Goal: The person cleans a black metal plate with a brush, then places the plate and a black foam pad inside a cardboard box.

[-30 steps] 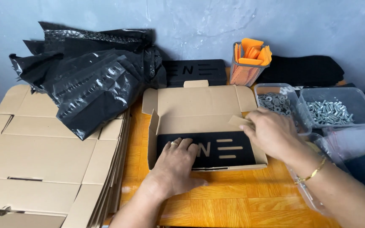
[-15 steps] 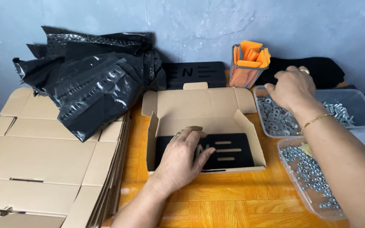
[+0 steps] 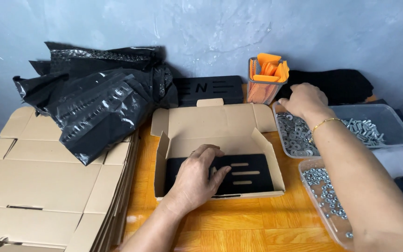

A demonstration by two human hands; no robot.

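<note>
My left hand (image 3: 197, 179) rests on a matt black plate (image 3: 246, 173) inside a plain brown cardboard box (image 3: 220, 140) — dull, papery. The worktop (image 3: 239, 224) is glossy orange wood; the bags (image 3: 99, 100) shiny black plastic — the washers (image 3: 295, 137) bright metal.

An open box (image 3: 220, 135) sat at centre, a plate (image 3: 253, 175) inside it. Flat cartons (image 3: 47, 182) lay at nine o'clock, bags (image 3: 99, 98) at ten, trays (image 3: 378, 126) at three.
</note>
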